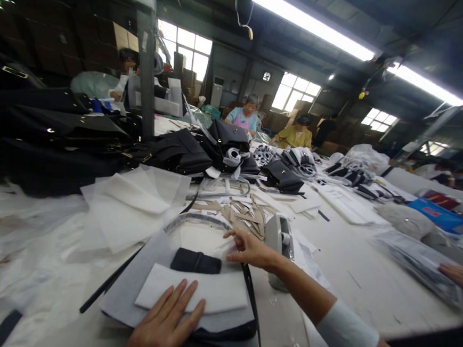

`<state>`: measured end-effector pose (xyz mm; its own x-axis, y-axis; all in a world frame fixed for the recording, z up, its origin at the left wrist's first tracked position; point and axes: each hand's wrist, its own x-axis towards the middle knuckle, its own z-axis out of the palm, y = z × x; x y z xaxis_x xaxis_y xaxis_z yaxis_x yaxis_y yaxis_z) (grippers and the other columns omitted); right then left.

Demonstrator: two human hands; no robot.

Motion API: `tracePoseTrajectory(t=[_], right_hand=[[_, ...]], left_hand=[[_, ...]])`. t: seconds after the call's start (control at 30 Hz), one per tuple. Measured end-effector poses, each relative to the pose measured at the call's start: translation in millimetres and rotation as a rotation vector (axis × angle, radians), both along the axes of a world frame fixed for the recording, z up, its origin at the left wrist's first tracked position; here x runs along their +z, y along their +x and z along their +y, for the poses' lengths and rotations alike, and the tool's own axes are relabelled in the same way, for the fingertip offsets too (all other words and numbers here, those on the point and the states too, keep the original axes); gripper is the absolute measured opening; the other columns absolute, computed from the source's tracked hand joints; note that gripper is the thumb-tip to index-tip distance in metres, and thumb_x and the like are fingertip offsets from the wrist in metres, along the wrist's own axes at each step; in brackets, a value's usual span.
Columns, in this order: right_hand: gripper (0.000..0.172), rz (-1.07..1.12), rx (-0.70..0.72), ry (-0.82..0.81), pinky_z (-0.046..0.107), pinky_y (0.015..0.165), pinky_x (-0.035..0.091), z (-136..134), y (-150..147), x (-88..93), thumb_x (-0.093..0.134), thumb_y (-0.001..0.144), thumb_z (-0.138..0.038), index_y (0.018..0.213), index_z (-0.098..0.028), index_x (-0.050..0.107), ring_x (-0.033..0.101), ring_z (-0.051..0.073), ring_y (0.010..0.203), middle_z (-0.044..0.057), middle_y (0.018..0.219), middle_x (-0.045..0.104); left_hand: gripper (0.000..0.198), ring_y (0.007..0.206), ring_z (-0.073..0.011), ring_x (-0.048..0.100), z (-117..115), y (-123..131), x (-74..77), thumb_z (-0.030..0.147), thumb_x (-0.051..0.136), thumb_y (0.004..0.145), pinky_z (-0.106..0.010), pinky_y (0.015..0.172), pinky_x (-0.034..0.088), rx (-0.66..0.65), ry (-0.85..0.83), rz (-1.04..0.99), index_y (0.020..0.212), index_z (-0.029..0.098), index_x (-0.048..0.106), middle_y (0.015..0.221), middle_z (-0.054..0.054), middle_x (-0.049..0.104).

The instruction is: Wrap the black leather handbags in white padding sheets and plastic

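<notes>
Under everything, the bench point(352, 268): one long white top running off toward the far windows. Its near edge crosses the bottom right, below the right forearm.
Black bags point(58, 133): one heap at far left, too tangled to count, with at least three more mid-bench.
People point(246, 116): three, seated at the far end, well apart from the work.
Open room: a bare strip of bench lies right of the tape dispenser, reaching to the plastic packet. The left side is crowded with crumpled paper.
Tissue sheets point(133, 203): about three, loose and overlapping, just behind and left of the wrapped bag.
Wrapped bag point(220, 322): one, lying flat at the near edge in grey wrap under both hands. One handle point(199, 220) arcs behind it.
White sheet point(214, 292): one, lying on top of the wrapped bag.
Plastic packet point(417, 257): one, at the right, with a co-worker's hand point(462, 276) at its end.
Left hand point(163, 323): palm down, fingers slightly apart, pressing the near edge of the white sheet and gripping nothing.
Right hand point(249, 250): fingers and thumb apart, tips resting on the wrap beside the handle and closed on nothing.
Cardboard strips point(248, 215): a brown fan just beyond the right hand, too many to count.
Tape dispenser point(282, 241): one, just right of the right hand.
Black straps point(106, 284): two thin ones, one slanting left of the wrapped bag and one along its right side.
Black flap point(195, 261): one, showing above the white sheet.
</notes>
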<state>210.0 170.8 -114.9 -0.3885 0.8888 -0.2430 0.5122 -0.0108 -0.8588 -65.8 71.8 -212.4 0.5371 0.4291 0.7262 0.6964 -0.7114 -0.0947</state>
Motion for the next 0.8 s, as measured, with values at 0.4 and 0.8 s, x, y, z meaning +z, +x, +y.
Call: tracePoseTrajectory(t=[0.4, 0.8], right_hand=[[0.034, -0.436, -0.127, 0.319, 0.036, 0.091, 0.048, -77.4, -36.4, 25.6, 0.059, 0.085, -0.023, 0.118, -0.020, 0.070, 0.066, 0.024, 0.093, 0.008, 0.097, 0.072], [0.039, -0.236, -0.289, 0.604, 0.035, 0.094, 0.050, -121.2, -33.9, -56.8, 0.049, 0.093, -0.015, 0.130, -0.025, 0.057, 0.060, 0.022, 0.102, 0.008, 0.108, 0.061]], left_hand=[[0.047, 0.132, -0.0216, 0.050, -8.8, -5.6, 11.8, 0.012, 0.032, 0.100, -0.037, 0.114, 0.035, 0.005, -0.045, 0.110, 0.136, 0.031, 0.053, 0.142, -0.004, 0.055], [0.064, 0.141, -0.0258, 0.036, 0.0, -16.4, 39.1, 0.010, 0.047, 0.086, -0.045, 0.113, 0.036, -0.156, -0.234, 0.396, 0.148, 0.021, 0.036, 0.155, -0.010, 0.037]])
